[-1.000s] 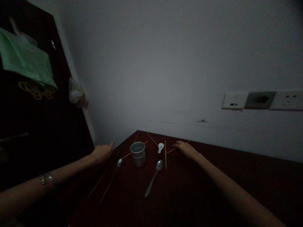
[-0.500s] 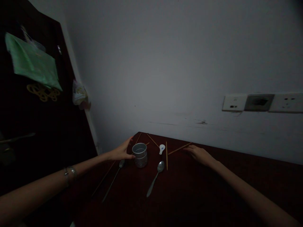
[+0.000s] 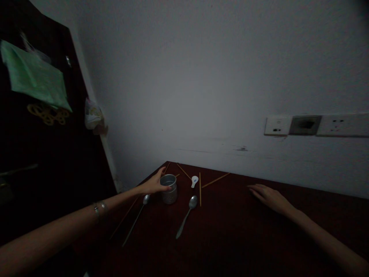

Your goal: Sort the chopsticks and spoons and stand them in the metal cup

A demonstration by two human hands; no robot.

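A grey metal cup (image 3: 169,195) stands upright on the dark red table. My left hand (image 3: 152,185) is around its left side, thumb across the front near the rim and some fingers hidden behind. Just left of the cup lies a long-handled metal spoon (image 3: 146,199); to its right lies a larger metal spoon (image 3: 193,201). Behind that one is a small white spoon (image 3: 195,180). A thin wooden stick (image 3: 200,189) lies beside it, with another slanted stick (image 3: 216,180) to the right. My right hand (image 3: 269,198) rests on the table, fingers stretched out, holding nothing.
The table (image 3: 230,231) meets a pale wall (image 3: 201,96) at the back. More sticks (image 3: 183,171) lie near its far corner. Sockets (image 3: 305,125) are on the wall at right. At left a dark door (image 3: 72,154) carries a green cloth (image 3: 37,77).
My right hand has moved right, away from the slanted stick. My left thumb has come farther across the cup's front. The view has shifted slightly.
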